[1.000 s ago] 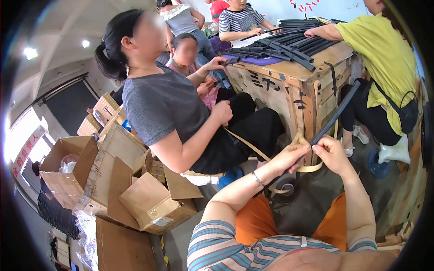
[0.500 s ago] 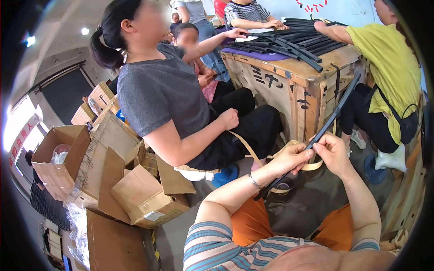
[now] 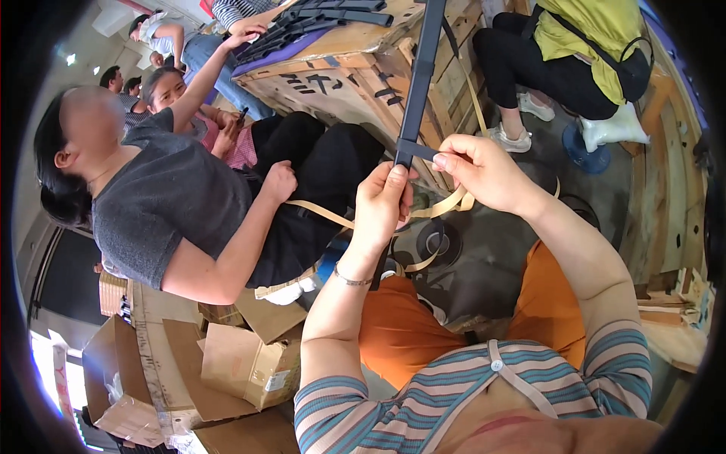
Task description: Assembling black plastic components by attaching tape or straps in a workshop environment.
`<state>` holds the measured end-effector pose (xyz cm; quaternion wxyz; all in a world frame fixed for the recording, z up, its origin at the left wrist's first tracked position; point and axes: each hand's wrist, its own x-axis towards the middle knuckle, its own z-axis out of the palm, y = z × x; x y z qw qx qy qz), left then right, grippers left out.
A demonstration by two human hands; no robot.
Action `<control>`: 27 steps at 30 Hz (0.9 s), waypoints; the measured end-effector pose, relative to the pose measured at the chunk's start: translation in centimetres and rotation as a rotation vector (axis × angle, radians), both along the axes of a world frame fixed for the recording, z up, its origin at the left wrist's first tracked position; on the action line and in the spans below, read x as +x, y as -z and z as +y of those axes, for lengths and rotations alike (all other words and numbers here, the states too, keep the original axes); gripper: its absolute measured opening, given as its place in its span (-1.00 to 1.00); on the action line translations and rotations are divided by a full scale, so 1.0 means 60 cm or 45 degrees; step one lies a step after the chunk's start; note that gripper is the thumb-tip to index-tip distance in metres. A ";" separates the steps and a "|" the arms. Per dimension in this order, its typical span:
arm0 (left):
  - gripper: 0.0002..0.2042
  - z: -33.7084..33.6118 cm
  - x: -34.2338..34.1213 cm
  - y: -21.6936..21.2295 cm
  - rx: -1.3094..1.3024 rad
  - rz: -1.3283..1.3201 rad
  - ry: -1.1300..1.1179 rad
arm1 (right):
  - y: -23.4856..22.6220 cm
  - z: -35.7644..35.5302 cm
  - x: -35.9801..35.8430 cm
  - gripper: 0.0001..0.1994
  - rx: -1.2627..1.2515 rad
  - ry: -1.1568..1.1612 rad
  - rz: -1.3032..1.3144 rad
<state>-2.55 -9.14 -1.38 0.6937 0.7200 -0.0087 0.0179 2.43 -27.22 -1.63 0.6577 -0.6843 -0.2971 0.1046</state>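
My left hand (image 3: 378, 203) is closed round the lower part of a long, flat black strip (image 3: 422, 79), which points up and away. Just above its thumb, a short black band (image 3: 417, 149) crosses the strip and sticks out to the right. The free end of that band is pinched between the thumb and fingers of my right hand (image 3: 484, 174). Below both hands, a tan ribbon (image 3: 451, 203) hangs in loops; where it starts is hidden by my fingers. A dark round roll (image 3: 439, 244) is under the ribbon, near the floor.
A wooden crate (image 3: 363, 83) ahead bears a pile of black strips (image 3: 325, 21). Close on my left sits a person in a grey shirt (image 3: 181, 200); another, in yellow (image 3: 586, 38), sits ahead right. Cardboard boxes (image 3: 242, 363) stand at lower left, a blue stool (image 3: 586, 151) at right.
The view has turned, so the surroundings sit further left. My right hand has left the strip itself and now holds the short black band out to the right. The strip stands more upright.
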 end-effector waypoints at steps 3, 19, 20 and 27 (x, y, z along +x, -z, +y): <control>-0.73 -0.006 -0.006 -0.005 -0.094 0.107 0.081 | 0.008 -0.007 -0.007 -0.85 -0.094 0.157 -0.048; -0.79 0.011 -0.020 -0.025 -0.472 0.134 0.292 | -0.007 0.001 -0.023 -0.82 0.021 0.187 -0.069; -0.79 0.009 -0.020 -0.026 -0.471 0.135 0.290 | -0.004 0.002 -0.022 -0.82 0.024 0.179 -0.104; -0.87 0.013 -0.010 -0.026 -0.416 0.071 0.239 | -0.002 0.001 -0.020 -0.84 0.033 0.143 -0.176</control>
